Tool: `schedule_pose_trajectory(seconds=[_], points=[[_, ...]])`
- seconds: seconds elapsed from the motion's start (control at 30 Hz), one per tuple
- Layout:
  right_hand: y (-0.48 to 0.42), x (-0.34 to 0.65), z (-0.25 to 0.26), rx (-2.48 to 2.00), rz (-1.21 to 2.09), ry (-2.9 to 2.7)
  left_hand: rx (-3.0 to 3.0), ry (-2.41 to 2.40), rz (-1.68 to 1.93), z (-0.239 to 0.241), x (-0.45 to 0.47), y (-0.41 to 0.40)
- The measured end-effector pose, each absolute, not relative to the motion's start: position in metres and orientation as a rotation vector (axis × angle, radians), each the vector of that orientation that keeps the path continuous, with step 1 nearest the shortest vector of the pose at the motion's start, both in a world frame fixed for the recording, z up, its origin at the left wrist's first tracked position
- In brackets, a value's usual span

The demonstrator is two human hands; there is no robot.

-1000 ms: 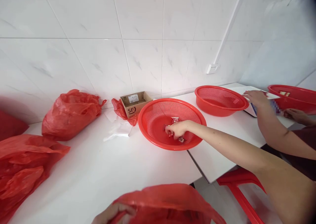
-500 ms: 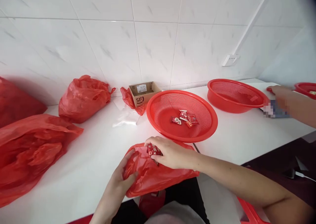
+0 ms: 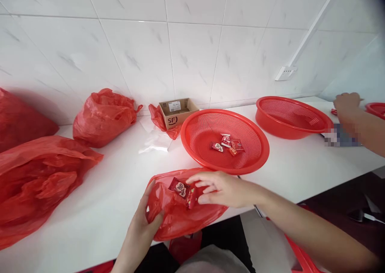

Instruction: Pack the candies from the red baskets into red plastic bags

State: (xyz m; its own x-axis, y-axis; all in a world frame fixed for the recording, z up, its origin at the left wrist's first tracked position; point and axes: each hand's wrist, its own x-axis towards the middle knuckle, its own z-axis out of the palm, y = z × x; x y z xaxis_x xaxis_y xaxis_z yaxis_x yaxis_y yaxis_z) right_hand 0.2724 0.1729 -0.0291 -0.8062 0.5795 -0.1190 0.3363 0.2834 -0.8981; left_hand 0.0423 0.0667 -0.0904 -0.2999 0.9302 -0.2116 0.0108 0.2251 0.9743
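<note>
A thin red plastic bag (image 3: 177, 223) lies spread at the table's front edge. My left hand (image 3: 141, 225) grips its left side, with the bag's edge between thumb and fingers. On the bag rest a dark red wrapped sweet (image 3: 180, 188) with pale characters and a smaller bright red one (image 3: 191, 198). Just right of these two, my right hand (image 3: 222, 188) hovers with its fingers apart, holding nothing. Behind it stands a round red perforated basket (image 3: 195, 154), in which several red wrapped sweets (image 3: 225, 140) lie.
A small cardboard box (image 3: 177, 114) stands near the tiled wall. Full red bags (image 3: 104, 116) occupy the left side. To the right are a second red basket (image 3: 278, 126) and another person's hand (image 3: 347, 104). Clear plastic film (image 3: 155, 142) lies on the table.
My right hand has let go of the dark red sweet, which now lies on the bag, and has drawn back to the right with fingers spread. The other person's hand has lifted.
</note>
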Motion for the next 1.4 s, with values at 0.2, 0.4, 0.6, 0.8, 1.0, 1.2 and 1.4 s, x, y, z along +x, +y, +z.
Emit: schedule_pose_trajectory(seconds=[0.2, 0.4, 0.6, 0.8, 1.0, 1.2, 1.4], points=[[0.252, 0.320, 0.003, -1.311, 0.716, -2.320, 0.877, 1.592, 1.291, -0.087, 0.051, 0.059], [0.332, 0.351, -0.042, -1.939, 0.601, -2.663, 0.846, 1.648, 1.338, -0.092, 0.050, 0.049], [0.339, 0.354, -0.068, -1.822, 0.594, -2.815, 0.693, 1.594, 1.419, -0.097, 0.046, 0.043], [0.353, 0.363, -0.056, -1.840, 0.378, -2.698, 0.729, 1.676, 1.384, -0.107, 0.034, 0.041], [0.358, 0.360, -0.052, -1.881, 0.456, -2.705, 0.716, 1.671, 1.442, -0.096, 0.040, 0.041], [0.356, 0.337, -0.058, -1.925, 0.549, -2.782, 0.723, 1.699, 1.434, -0.093, 0.044, 0.041], [0.357, 0.335, -0.029, -1.840, 0.450, -2.561, 0.776, 1.756, 1.449, -0.099, 0.036, 0.037]])
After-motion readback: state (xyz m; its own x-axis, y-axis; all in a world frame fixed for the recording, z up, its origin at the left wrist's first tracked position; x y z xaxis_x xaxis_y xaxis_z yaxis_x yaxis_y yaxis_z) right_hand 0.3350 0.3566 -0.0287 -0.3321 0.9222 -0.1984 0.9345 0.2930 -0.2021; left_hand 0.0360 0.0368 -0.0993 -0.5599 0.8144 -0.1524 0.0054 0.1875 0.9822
